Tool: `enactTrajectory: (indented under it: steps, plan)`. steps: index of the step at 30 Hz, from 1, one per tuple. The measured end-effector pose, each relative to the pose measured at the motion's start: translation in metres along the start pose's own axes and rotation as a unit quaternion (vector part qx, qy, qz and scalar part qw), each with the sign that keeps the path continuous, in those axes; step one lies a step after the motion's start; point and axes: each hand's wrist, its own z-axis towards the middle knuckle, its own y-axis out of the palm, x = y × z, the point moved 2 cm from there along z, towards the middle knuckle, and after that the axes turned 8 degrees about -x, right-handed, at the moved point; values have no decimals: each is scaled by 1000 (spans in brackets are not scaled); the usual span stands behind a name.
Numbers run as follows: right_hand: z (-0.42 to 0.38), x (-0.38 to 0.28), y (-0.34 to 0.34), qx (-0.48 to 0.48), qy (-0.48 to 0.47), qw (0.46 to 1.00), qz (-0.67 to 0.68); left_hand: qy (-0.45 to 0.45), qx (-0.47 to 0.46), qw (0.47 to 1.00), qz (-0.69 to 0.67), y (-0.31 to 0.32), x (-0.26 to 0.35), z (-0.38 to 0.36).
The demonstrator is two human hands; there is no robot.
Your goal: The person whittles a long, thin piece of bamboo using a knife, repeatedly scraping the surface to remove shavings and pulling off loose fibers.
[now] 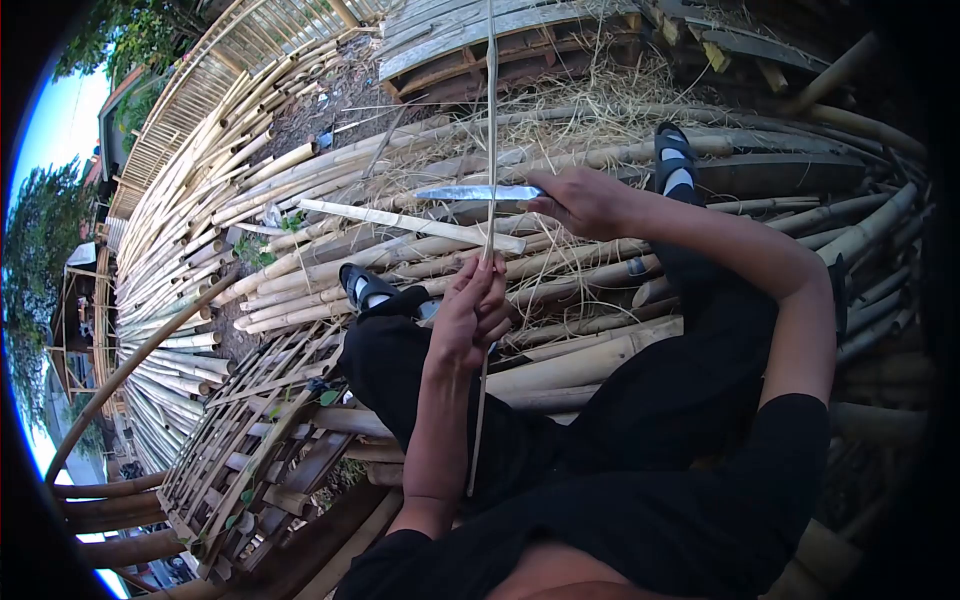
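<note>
Closest to the camera is the person's black shirt (pixel 650 530), with dark trousers (pixel 640 395) just beyond it and sandalled feet farther out. The left hand (pixel 470 312) has its fingers closed in a pinch around a thin, pale strip (pixel 491 120), which runs from the top edge of the view down through them and on below. Above and to the right of those fingers, the right hand (pixel 588 203) has its fingers wrapped around a knife (pixel 475 193); the blade points left and crosses the strip, though whether it touches cannot be told. Just beyond the left fingers, a flat slat (pixel 410 222) lies over bamboo poles (pixel 330 265). Curly shavings (pixel 590 115) are scattered beyond the right fingers. A slatted lattice (pixel 265 440) sits below and left of the left fingers, and a wooden platform (pixel 515 45) stands far beyond both hands.
</note>
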Motion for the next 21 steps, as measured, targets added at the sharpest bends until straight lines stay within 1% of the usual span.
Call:
enactTrajectory:
  steps: [2,5,7,9,11,12,14,15,16,17,18,20,21]
  plan:
    - [2,-1,1,-20,-7,1000,3,-13,12,1000,3,1,-1,-2]
    - [5,5,4,-2,-12,1000,7,-16,12,1000,-15,-2,-1,-2]
    - [10,19,2,7,-21,997,-80,-17,18,1000,-15,-3,-4,-1]
    - [6,9,14,26,3,1000,7,-13,22,1000,-13,-4,-7,0]
    - [5,2,18,27,-69,997,-36,-26,5,999,-22,-6,-9,-4]
    - [6,5,20,26,-68,997,-32,-28,7,999,-23,-6,-9,-6]
    - [12,23,14,35,-24,999,-33,-34,18,999,-36,-5,-11,-7]
    - [15,39,5,33,-22,999,-31,-35,19,998,-38,-6,-14,-10]
    - [17,65,-9,59,76,995,6,-50,7,996,-66,-7,-18,-14]
    - [17,77,-21,89,172,980,41,-63,-8,994,-91,-7,-19,-16]
    - [11,80,-22,93,171,980,40,-72,-3,995,-73,-3,-20,-18]
    - [-6,73,-19,133,94,987,7,-54,-11,998,-39,-3,-20,-11]
    - [-9,50,-17,64,89,994,29,-47,-10,998,-28,-3,-21,-9]
